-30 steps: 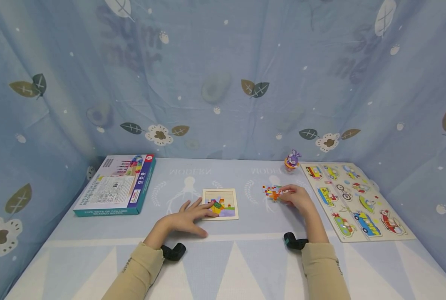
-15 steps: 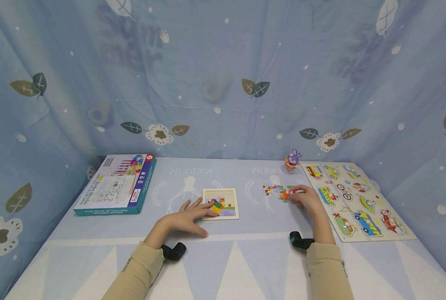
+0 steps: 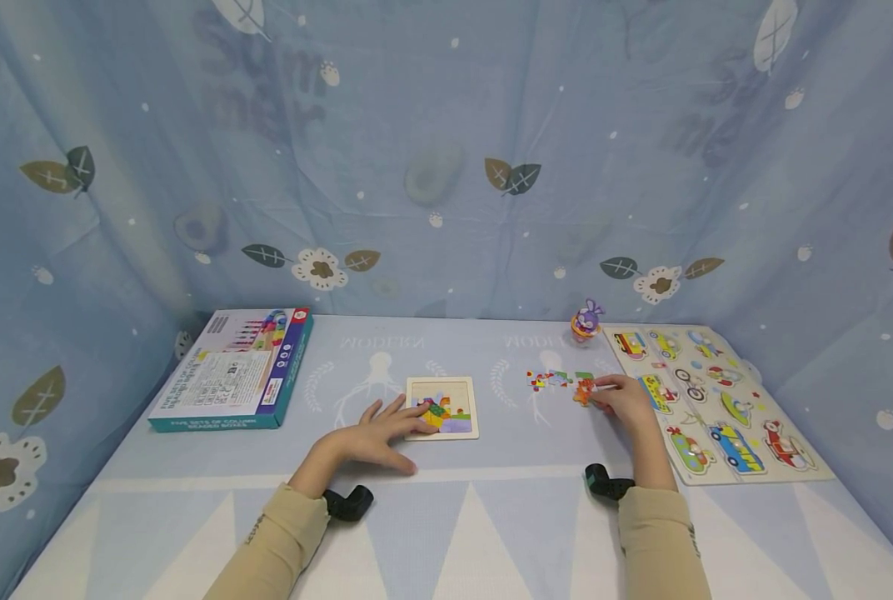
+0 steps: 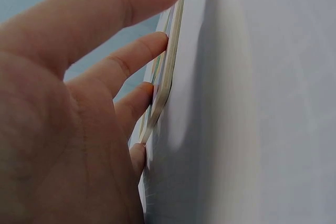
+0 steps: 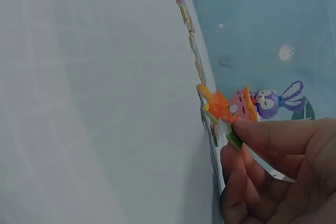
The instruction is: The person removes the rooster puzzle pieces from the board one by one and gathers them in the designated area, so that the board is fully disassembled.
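My left hand point(image 3: 371, 437) rests with spread, fairly straight fingers on a small wooden jigsaw tray point(image 3: 457, 386), which holds several colourful pieces in its lower part. In the left wrist view the fingertips point(image 4: 157, 40) touch the tray's near side. To the right, my right hand point(image 3: 626, 402) pinches an orange jigsaw piece point(image 3: 582, 393) between thumb and fingers. Up close in the right wrist view, that orange piece point(image 5: 218, 106) has a green and white end at the fingertips and stands tilted off the table. Loose jigsaw pieces point(image 3: 558, 379) lie in a row just behind it.
A purple rabbit figurine point(image 3: 586, 320) stands at the back right. Beside my right arm lies a vehicle puzzle board point(image 3: 709, 408). On the left is a flat boxed set point(image 3: 229, 371). A patterned blue curtain point(image 3: 446, 167) closes off the back and sides.
My right hand has moved to the right with the orange piece, away from the loose pieces, more of which now show. The left hand has stayed on the tray.
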Demonstrator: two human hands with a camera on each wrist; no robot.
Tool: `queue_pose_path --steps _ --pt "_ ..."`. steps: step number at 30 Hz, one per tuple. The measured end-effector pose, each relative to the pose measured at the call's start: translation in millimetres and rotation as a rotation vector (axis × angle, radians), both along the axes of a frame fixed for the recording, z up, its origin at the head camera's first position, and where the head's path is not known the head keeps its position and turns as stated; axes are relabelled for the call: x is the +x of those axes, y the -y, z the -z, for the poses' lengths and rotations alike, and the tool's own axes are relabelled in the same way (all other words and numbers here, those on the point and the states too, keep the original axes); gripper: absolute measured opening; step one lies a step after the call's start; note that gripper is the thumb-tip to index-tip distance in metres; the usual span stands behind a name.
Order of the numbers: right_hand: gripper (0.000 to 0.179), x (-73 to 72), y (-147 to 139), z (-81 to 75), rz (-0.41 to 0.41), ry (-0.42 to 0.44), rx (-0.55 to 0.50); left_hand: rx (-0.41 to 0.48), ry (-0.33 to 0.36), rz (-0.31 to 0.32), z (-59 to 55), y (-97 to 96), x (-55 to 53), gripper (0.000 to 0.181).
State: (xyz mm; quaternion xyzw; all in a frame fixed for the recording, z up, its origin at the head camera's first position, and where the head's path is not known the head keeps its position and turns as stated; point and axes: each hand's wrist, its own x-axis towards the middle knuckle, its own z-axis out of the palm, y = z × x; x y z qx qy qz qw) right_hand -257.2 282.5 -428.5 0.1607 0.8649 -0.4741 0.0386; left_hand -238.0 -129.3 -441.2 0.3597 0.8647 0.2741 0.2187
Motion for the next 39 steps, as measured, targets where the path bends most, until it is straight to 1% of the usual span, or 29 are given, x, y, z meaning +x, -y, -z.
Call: queue_pose_path --steps 7,13,19,27,30,32,35,37,39 --pt "0.034 2.5 -1.1 -1.6 0.059 0.015 0.065 -0.001 -0.003 -0.004 0.2 -0.3 0.2 0.060" --pt "0.033 4.2 -2.0 -3.1 0.068 0.009 0.128 -0.003 0.001 -0.004 -1.1 -0.6 0.6 0.059" --pt "0.033 6.3 -2.8 -1.5 0.054 -0.012 0.180 0.001 0.004 -0.002 -0.9 -0.7 0.6 0.059" --pt "0.031 5.8 -1.8 0.4 0.068 -0.010 0.185 0.003 0.005 -0.001 0.1 -0.5 0.4 0.059" --pt "0.031 3.9 -1.2 0.2 0.066 -0.032 0.193 0.002 0.006 -0.004 0.3 -0.1 0.1 0.059" --pt "0.031 2.4 -0.6 -0.2 0.061 -0.049 0.177 0.004 0.009 -0.005 0.1 0.2 0.0 0.059" --pt "0.033 -0.4 -0.3 -0.6 0.047 -0.073 0.120 0.005 0.010 -0.005 0.2 0.5 -0.2 0.059" --pt "0.035 -2.7 0.1 -0.2 0.037 -0.079 0.045 0.005 0.011 -0.005 0.6 0.8 -0.4 0.059" --pt "0.036 -4.5 1.3 0.1 0.022 -0.086 -0.007 0.002 0.010 -0.005 1.3 1.0 -0.7 0.059"
